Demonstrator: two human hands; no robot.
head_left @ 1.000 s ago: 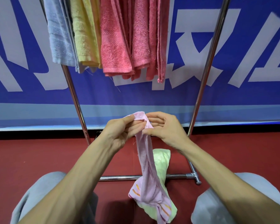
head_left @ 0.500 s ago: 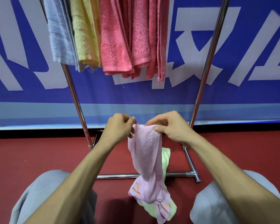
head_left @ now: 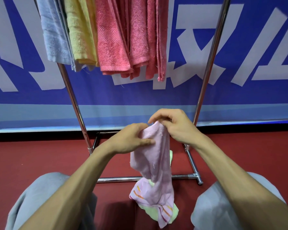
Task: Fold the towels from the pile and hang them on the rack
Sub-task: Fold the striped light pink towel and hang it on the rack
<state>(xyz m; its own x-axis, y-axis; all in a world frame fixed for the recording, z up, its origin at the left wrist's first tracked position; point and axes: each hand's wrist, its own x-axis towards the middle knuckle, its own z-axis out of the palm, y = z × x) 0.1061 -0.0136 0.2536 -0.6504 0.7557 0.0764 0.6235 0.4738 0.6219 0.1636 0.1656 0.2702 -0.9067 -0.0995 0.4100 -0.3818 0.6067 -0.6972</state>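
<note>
Red floor lies below both hands, whose fingers pinch the pink towel at its top edge; folding is in hand, and next they should bring its corners together.

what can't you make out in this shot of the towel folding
Head view, the only one:
- Top bar of the rack: cut off by the upper edge, so how the hung towels drape over it is unseen.
- Green towel: mostly behind the pink towel.
- Right hand fingers: curled behind the pink towel, grip unclear.
- Left hand: palm hidden.
</note>
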